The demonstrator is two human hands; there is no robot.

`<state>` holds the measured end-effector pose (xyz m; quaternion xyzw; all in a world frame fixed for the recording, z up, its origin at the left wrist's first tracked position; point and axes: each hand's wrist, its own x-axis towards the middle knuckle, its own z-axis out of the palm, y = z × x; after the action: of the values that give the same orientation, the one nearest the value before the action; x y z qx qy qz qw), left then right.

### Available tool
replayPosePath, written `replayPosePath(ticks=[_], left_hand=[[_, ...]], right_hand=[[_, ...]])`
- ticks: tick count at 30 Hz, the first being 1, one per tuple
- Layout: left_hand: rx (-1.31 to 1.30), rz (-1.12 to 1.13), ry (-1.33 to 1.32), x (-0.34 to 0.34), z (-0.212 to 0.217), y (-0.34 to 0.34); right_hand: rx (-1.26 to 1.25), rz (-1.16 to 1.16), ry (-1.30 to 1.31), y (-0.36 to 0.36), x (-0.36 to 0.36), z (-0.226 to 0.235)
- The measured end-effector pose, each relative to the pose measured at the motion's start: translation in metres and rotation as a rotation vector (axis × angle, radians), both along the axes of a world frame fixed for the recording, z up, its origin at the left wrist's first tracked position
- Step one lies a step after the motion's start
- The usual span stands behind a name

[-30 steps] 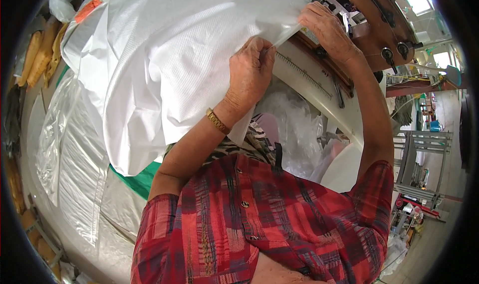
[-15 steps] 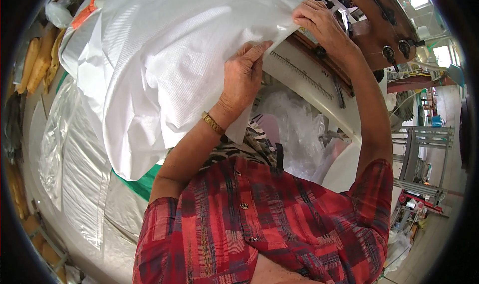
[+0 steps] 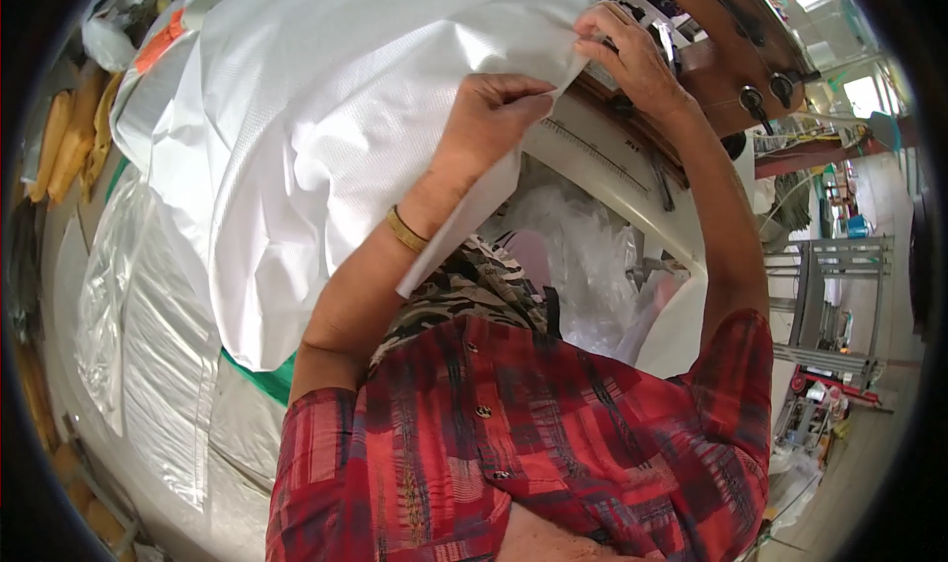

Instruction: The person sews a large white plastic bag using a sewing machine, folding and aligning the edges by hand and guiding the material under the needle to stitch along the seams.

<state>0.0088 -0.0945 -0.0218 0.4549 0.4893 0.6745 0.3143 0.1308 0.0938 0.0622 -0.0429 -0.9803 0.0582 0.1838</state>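
A large sheet of white textured fabric spreads over the left and middle of the work surface in loose folds. My left hand is closed, pinching the fabric's edge between thumb and fingers. From that grip a narrow flap of the fabric hangs down beside my wrist, toward my lap. Farther right, my right hand has thumb and fingers pressed together on the same edge, close to the brown sewing machine. The edge stretches between both hands. The needle area is hard to make out behind my right hand.
Ruler marks run along the pale machine table. Crumpled clear plastic lies below it, right of my lap. Plastic-covered material lies at left, near yellow-brown bundles. A grey metal rack stands at right.
My left hand has rolled over and shifted slightly right, with the fabric's flap now hanging beside its wrist. My right hand has moved slightly left, still at the edge.
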Motion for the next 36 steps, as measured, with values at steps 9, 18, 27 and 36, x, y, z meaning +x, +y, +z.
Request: replayPosePath(ticks=[9, 18, 27, 36], left_hand=[[0.047, 0.079, 0.421, 0.002, -0.008, -0.006], [0.054, 0.150, 0.640, 0.006, -0.010, 0.000], [0.082, 0.199, 0.834, -0.001, -0.005, 0.026], [0.091, 0.209, 0.994, -0.004, 0.028, 0.073]], right_hand=[[0.239, -0.294, 0.524, -0.014, 0.004, -0.046], [0.484, -0.409, 0.634, -0.012, 0.003, -0.074], [0.514, -0.487, 0.661, -0.013, -0.001, -0.077], [0.476, -0.530, 0.640, -0.014, -0.003, -0.077]])
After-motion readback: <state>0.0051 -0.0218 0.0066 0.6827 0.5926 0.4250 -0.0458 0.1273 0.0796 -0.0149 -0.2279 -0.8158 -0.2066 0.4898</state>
